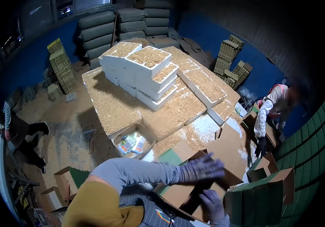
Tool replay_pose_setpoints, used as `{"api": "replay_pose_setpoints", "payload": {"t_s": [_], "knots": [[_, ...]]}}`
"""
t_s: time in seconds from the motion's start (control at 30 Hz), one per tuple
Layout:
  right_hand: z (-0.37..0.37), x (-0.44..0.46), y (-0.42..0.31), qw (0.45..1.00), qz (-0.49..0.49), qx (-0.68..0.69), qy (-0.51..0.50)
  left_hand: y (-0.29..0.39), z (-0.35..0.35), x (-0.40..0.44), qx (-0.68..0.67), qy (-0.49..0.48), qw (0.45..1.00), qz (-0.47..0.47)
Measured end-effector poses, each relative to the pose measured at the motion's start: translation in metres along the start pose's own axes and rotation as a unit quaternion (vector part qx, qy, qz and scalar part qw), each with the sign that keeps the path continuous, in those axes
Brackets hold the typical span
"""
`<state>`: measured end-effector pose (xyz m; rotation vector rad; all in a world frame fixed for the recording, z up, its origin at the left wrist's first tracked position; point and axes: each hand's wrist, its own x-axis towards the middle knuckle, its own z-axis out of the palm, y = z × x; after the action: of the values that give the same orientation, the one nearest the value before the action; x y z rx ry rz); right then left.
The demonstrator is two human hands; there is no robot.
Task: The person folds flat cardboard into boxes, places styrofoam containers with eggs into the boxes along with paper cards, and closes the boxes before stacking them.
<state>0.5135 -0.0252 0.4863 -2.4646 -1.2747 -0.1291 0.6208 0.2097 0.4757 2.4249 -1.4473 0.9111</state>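
An open cardboard box [172, 193], brown inside with green outside, stands in front of my body. My left hand [204, 169], in a purple-grey glove, reaches across its far side with fingers stretched and slightly blurred, holding nothing visible. Lower down, my right hand [212, 204], gloved alike, is at the near right part of the box, fingers extended over its opening. Whether it presses on the cardboard I cannot tell. The box's interior is dark and partly hidden by my arm. Raised brown flaps [226, 142] stand beyond my left hand.
White foam trays [151, 72] of wood shavings are stacked on a shavings-covered platform [113, 102]. A carton with printed packets [132, 143] sits at its front corner. Green boxes [257, 202] stand at right, near a co-worker [274, 108]. Another person [16, 130] is at left.
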Motion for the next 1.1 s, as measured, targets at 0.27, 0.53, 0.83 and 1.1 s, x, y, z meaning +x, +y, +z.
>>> {"api": "replay_pose_setpoints", "payload": {"t_s": [0.27,0.53,0.83,1.1], "knots": [[-0.004,-0.072,0.015,0.743,0.51,0.369,0.229,-0.025,-0.02,0.025,-0.178,0.01,0.974,-0.139],[-0.01,-0.067,0.057,0.676,0.479,0.539,0.151,-0.021,-0.008,-0.067,-0.24,-0.082,0.953,0.165],[0.097,-0.131,0.143,0.493,0.543,0.601,0.319,-0.015,0.078,-0.112,-0.382,-0.14,0.751,-0.52],[0.09,-0.093,0.125,0.501,0.617,0.524,0.305,-0.397,-0.049,-0.126,-0.243,0.515,0.44,-0.694]]}}
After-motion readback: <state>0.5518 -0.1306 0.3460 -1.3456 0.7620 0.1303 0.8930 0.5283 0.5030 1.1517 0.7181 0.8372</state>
